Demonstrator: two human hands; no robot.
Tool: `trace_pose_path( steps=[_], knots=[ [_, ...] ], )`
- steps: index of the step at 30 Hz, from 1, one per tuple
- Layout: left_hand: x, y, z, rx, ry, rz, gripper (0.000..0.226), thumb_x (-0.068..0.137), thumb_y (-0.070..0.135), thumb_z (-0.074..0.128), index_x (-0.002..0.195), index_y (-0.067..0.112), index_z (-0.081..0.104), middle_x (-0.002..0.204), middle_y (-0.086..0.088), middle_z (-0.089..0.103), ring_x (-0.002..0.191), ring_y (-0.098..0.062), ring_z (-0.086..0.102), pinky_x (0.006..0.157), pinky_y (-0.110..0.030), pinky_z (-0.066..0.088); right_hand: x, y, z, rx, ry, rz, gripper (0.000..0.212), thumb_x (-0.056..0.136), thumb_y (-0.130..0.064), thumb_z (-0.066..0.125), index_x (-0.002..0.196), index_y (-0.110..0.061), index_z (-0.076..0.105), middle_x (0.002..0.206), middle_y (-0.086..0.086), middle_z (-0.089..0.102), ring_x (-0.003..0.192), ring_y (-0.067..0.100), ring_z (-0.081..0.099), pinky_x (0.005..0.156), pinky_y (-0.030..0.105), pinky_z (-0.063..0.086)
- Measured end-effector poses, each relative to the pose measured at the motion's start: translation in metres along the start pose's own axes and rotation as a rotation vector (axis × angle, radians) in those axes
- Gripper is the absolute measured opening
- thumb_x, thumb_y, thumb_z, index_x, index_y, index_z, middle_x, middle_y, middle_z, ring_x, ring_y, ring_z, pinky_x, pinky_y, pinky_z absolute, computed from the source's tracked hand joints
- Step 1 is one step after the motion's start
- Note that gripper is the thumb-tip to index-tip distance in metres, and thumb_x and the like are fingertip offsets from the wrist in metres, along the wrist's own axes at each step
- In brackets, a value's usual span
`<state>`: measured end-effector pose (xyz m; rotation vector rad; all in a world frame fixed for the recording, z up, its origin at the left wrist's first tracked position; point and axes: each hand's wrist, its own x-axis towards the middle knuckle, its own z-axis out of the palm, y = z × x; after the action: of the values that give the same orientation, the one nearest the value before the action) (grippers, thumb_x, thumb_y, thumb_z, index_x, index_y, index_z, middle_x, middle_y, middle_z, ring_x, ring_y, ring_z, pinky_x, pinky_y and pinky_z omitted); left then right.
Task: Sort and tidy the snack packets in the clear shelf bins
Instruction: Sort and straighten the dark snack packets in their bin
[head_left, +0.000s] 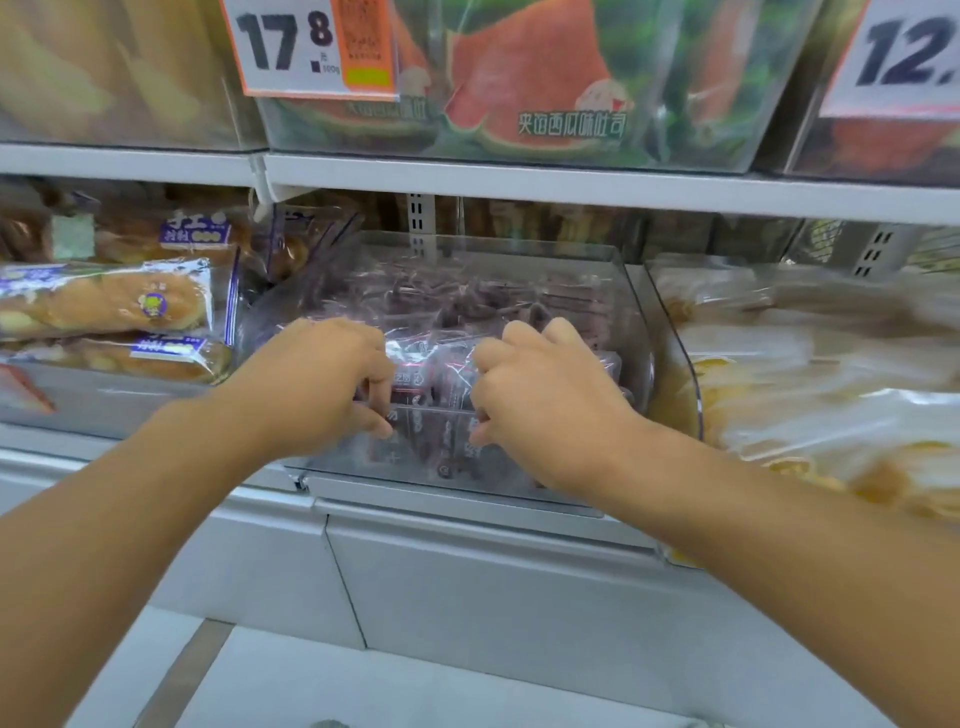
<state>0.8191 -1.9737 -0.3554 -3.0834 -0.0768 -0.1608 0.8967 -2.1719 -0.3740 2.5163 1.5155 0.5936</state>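
— We're at white shop shelving (519, 182), reaching into the middle clear plastic bin (644, 364).
— Its dark red-and-black snack packets (441, 384) look jumbled; our left hand (311, 384) and right hand (540, 400) curl around the front ones. We judge sorting barely underway.
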Motion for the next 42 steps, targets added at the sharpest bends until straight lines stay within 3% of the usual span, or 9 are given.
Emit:
trace_pose_path(
  steps=[4,10,15,20,23,27,31,36,42],
  knots=[
    [0.003,0.04,-0.012,0.183,-0.108,-0.05,0.023,0.079,0.053,0.077,0.079,0.033,0.066,0.087,0.007,0.063,0.084,-0.019,0.062,0.071,-0.03,0.05,-0.022,-0.008,0.0,-0.082,0.13,-0.011,0.016,0.066,-0.012,0.077,0.074,-0.018,0.065,0.081,0.001,0.048,0.081,0.026,0.051,0.068,0.039,0.036],
    [0.0,0.139,-0.046,-0.381,0.284,0.389,0.04,0.07,0.072,0.053,0.071,0.036,0.071,0.066,0.017,0.063,0.067,-0.003,0.06,0.061,-0.032,0.051,-0.126,0.058,-0.065,0.095,0.238,0.016,0.027,0.085,-0.05,0.062,0.087,-0.023,0.064,0.077,-0.005,0.062,0.068,0.024,0.061,0.051,0.036,0.048],
    [0.02,0.203,-0.027,-0.332,0.347,0.578,0.054,0.081,0.076,0.05,0.107,0.033,0.07,0.112,0.01,0.06,0.105,-0.017,0.056,0.088,-0.046,0.052,-0.206,0.15,-0.085,0.17,0.156,0.341,0.041,0.082,-0.062,0.061,0.098,-0.027,0.074,0.09,-0.009,0.068,0.084,0.016,0.064,0.075,0.042,0.057],
    [0.043,0.235,-0.026,-0.265,0.189,0.416,0.077,0.08,0.074,0.057,0.144,0.032,0.048,0.152,0.009,0.042,0.139,-0.016,0.039,0.115,-0.036,0.032,-0.241,0.181,-0.056,0.277,-0.248,0.532,0.071,0.081,-0.056,0.071,0.145,-0.047,0.04,0.152,-0.018,0.037,0.139,0.007,0.035,0.113,0.025,0.028],
    [0.051,0.25,-0.021,-0.05,-0.003,0.365,0.096,0.082,0.079,0.043,0.158,0.038,0.001,0.168,0.007,0.003,0.153,-0.017,0.014,0.121,-0.031,0.019,-0.242,0.184,-0.054,0.243,-0.339,0.531,0.085,0.083,-0.068,0.06,0.154,-0.048,0.017,0.164,-0.017,0.015,0.15,0.009,0.016,0.121,0.028,0.017],
    [0.067,0.261,-0.019,0.134,-0.11,0.324,0.103,0.08,0.084,0.037,0.147,0.046,-0.03,0.166,-0.001,-0.021,0.155,-0.023,-0.007,0.125,-0.039,0.008,-0.228,0.171,-0.054,0.286,-0.376,0.601,0.105,0.07,-0.09,0.015,0.158,-0.037,-0.008,0.165,-0.013,-0.013,0.151,0.006,-0.015,0.125,0.042,0.0],
    [0.08,0.253,-0.025,0.057,-0.211,0.326,0.107,0.079,0.067,0.067,0.124,0.072,-0.03,0.162,0.017,-0.025,0.153,-0.013,-0.015,0.126,-0.042,0.002,-0.212,0.181,-0.052,0.276,-0.503,0.657,0.098,0.079,-0.083,0.004,0.16,-0.028,-0.002,0.168,-0.002,0.0,0.154,0.014,0.002,0.125,0.043,0.005],
    [0.085,0.249,-0.034,-0.167,-0.215,0.401,0.101,0.057,0.084,0.071,0.137,0.073,0.011,0.162,0.028,0.008,0.152,-0.006,0.011,0.124,-0.051,0.017,-0.207,0.213,-0.048,0.489,-0.214,0.692,0.05,0.097,-0.06,0.037,0.131,-0.027,0.054,0.123,-0.002,0.063,0.112,0.018,0.058,0.097,0.039,0.046],
    [0.092,0.276,-0.03,-0.425,0.122,0.264,0.07,0.08,0.083,0.039,0.136,0.041,0.041,0.138,0.016,0.054,0.121,-0.014,0.054,0.101,-0.044,0.047,-0.193,0.229,-0.033,0.474,0.032,0.592,0.008,0.082,-0.025,0.081,0.077,-0.026,0.075,0.07,-0.009,0.07,0.066,0.002,0.062,0.065,0.021,0.049]
  ],
)
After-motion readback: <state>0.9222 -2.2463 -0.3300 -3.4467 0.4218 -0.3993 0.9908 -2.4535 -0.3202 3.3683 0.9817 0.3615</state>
